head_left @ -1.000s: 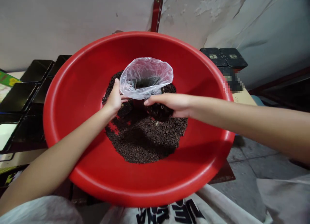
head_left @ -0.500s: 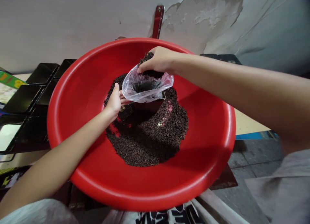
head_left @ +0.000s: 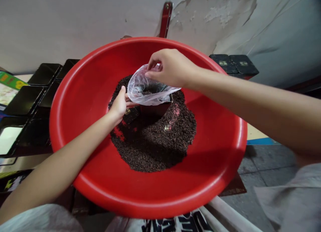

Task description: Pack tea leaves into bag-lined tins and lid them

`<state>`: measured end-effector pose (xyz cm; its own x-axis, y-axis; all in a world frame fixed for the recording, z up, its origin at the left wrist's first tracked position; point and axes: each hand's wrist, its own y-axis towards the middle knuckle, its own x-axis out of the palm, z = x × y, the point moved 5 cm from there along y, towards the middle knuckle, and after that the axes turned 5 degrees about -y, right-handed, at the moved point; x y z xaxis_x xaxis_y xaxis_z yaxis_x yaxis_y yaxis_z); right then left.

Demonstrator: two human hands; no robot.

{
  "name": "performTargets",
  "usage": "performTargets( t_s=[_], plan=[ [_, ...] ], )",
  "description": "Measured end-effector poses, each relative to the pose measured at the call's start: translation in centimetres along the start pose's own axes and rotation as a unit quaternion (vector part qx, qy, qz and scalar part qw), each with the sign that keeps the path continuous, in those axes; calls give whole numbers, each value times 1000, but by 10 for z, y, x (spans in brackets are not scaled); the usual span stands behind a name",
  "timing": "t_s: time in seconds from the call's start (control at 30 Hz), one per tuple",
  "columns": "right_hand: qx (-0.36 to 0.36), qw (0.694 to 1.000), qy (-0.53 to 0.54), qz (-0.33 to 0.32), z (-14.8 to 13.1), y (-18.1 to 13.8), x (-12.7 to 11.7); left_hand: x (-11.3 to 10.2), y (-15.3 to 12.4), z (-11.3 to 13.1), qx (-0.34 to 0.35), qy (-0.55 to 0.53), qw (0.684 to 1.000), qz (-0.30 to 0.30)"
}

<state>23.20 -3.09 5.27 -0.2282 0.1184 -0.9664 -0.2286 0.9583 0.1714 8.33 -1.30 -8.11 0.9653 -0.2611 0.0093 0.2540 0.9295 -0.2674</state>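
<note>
A clear plastic bag (head_left: 140, 88) lines a dark square tin (head_left: 156, 111), its mouth spread wide over the tin's rim. Dark loose tea leaves (head_left: 155, 151) lie around the tin in a big red basin (head_left: 210, 125). My left hand (head_left: 119, 105) rests against the bag's left side, fingers stretched out under its edge and thumb raised. Over the bag's far right rim, my right hand (head_left: 169, 66) has thumb and fingers curled together at the plastic; no leaves show in it. A dark lid (head_left: 131, 115) lies beside the tin. Some leaves show inside the bag.
Several black tins or lids (head_left: 23, 100) stand in rows on the left, near a green and yellow packet (head_left: 11, 81). Two dark tins (head_left: 233, 64) sit behind the basin at right. A red strap-like piece (head_left: 166, 19) leans on the peeling wall.
The handful of tea leaves in my right hand has gone into the bag. That hand has turned, its fingers now curled at the bag's rim. My left hand stays in place.
</note>
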Motion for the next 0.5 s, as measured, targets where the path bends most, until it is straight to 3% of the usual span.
performTargets(
  t_s=[0.07, 0.13, 0.23, 0.3, 0.33, 0.43, 0.5],
  plan=[
    [-23, 997, -34, 67, -14, -25, -7, 0, 0, 0, 4, -5, 1000, 7],
    [-104, 991, -62, 58, -35, -55, 6, -1, 0, 0, 7, -10, 1000, 16],
    [-221, 962, -4, -163, -53, -101, 73, -1, -1, 0, 0, -3, 1000, 22],
    [-183, 939, 28, -289, -47, -119, 128, -1, -1, 0, -7, 6, 1000, 24],
    [-151, 935, 39, -318, -41, -123, 153, -1, -2, 0, -10, 10, 1000, 25],
    [-76, 929, 70, -356, -28, -116, 209, -1, -2, -1, -11, 17, 999, 27],
    [-61, 927, 86, -359, -28, -106, 227, 0, -3, -1, -6, 18, 1000, 24]
  ],
)
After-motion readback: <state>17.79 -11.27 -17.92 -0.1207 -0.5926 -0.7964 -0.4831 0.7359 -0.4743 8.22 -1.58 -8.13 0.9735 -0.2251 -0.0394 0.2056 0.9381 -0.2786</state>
